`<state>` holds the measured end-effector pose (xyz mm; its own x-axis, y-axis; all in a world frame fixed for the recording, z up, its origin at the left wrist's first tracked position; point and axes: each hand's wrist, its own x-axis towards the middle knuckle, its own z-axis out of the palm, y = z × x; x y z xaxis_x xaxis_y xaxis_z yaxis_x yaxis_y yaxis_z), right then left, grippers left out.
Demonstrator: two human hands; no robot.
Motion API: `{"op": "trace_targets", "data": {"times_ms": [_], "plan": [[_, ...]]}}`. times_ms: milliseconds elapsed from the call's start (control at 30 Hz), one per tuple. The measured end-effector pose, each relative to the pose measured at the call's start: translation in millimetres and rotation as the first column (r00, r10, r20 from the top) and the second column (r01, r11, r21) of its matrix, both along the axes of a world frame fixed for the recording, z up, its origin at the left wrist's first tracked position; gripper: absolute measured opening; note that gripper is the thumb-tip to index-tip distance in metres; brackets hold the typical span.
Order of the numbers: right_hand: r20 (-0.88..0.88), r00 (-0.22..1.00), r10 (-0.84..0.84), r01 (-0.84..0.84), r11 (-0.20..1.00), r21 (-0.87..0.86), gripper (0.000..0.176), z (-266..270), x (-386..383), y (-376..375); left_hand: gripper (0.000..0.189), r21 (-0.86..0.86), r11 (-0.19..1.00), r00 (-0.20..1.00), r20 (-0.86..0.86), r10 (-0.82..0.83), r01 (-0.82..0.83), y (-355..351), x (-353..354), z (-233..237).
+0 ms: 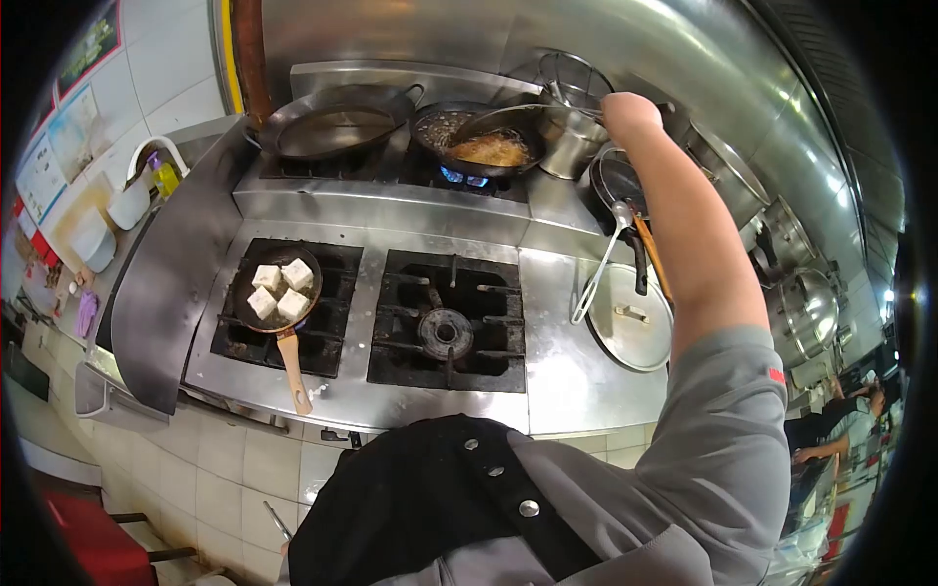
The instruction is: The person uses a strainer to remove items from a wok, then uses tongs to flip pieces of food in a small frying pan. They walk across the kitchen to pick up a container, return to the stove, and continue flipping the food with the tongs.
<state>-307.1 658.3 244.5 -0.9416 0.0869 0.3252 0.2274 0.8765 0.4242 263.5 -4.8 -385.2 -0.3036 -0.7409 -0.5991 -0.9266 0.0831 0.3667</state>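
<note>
My right hand (633, 112) is stretched to the back right, closed beside the metal pot (572, 145) and a round wire rack (576, 76). What its fingers grip, if anything, is hidden. To the left of that pot, golden food (490, 148) fries in bubbling oil in a dark wok (430, 127) over a blue flame. Several white tofu-like blocks (279, 289) sit in a small frying pan (311, 262) on the front left burner. My left hand is out of view; a thin metal tool (277, 520) shows beside my apron at the bottom left.
A large dark wok (332, 127) stands at the back left. The front middle burner (445, 332) bears no pan. On the right lie a round lid (635, 332), a long-handled spoon (604, 259) and a dark pan (618, 181). Another person (840, 430) is at far right.
</note>
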Motion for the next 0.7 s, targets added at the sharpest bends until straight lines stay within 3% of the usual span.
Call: {"op": "trace_targets", "data": {"times_ms": [233,333,667,700], "plan": [[0.029,1.0,0.005,-0.007,0.998,0.068,0.018,58.6,10.3,7.8,0.04,-0.007,1.0,1.0,-0.002,-0.013,0.013,2.2,-8.5,2.7],[0.06,0.998,0.028,-0.035,0.992,0.123,0.018,50.8,6.8,3.4,0.039,-0.01,1.0,1.0,-0.005,-0.025,0.025,3.0,-16.1,3.1],[0.024,1.0,0.017,-0.015,0.996,-0.092,0.021,-30.0,-43.7,31.6,0.039,-0.008,0.997,0.996,-0.033,-0.079,0.079,1.8,-29.9,7.2],[0.125,0.992,-0.019,0.02,1.0,-0.011,0.022,-15.5,-35.7,27.3,0.039,-0.006,0.997,0.996,-0.034,-0.079,0.078,2.2,-29.3,7.3]]}}
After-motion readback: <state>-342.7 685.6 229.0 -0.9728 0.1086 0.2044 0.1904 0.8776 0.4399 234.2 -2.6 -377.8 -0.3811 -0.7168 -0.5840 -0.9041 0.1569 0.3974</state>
